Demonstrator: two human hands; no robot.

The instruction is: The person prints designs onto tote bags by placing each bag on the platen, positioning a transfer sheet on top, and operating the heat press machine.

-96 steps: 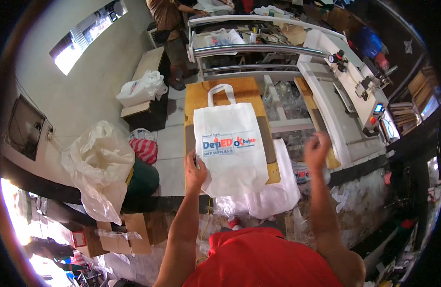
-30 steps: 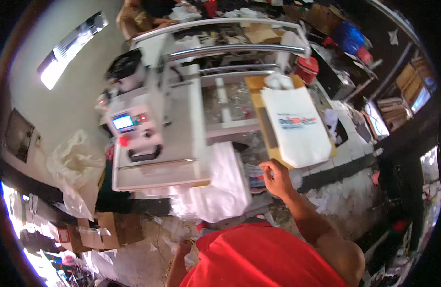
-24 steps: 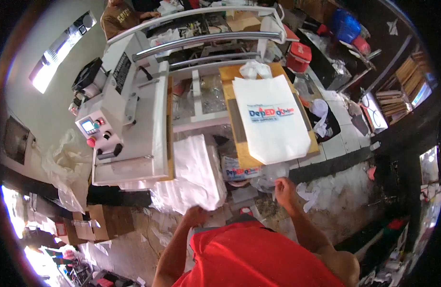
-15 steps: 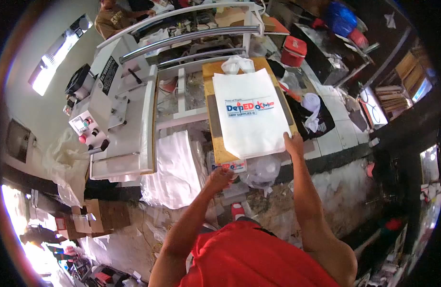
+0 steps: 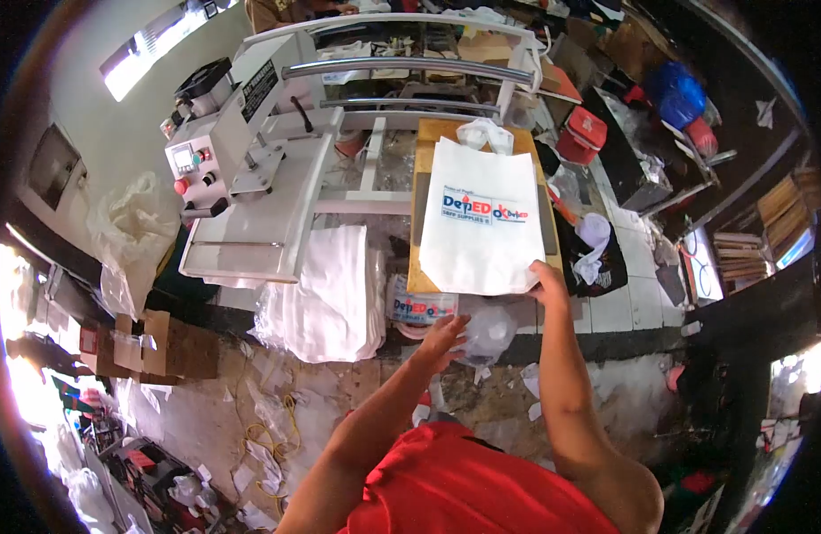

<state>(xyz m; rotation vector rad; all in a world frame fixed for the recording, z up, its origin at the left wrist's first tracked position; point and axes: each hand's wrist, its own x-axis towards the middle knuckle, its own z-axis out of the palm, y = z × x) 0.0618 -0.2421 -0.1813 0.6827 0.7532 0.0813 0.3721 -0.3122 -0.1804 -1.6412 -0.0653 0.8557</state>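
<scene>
A white bag [image 5: 481, 254] with blue and red "DepED" lettering lies flat on a wooden board [image 5: 423, 169], its handles bunched at the far end. My right hand [image 5: 548, 282] pinches the bag's near right corner. Below the board's near edge hovers my left hand [image 5: 444, 342], its fingers apart and holding nothing. Beside it, a stack of printed sheets or transfers [image 5: 412, 308] with the same lettering sits under the board's front. A clear plastic bag [image 5: 489, 333] hangs just right of my left hand.
On the left stands a white heat press [image 5: 250, 236] with a control box. Folded white bags [image 5: 335, 298] are piled below it. A red container [image 5: 581, 135] and a black bag [image 5: 606, 267] lie to the right. Cardboard boxes [image 5: 183, 345] and scraps are on the floor.
The view has shifted, moving the scene's far side rightward. My left hand has moved right, away from the printed stack, and its fingers have spread. My right hand stays on the bag's corner.
</scene>
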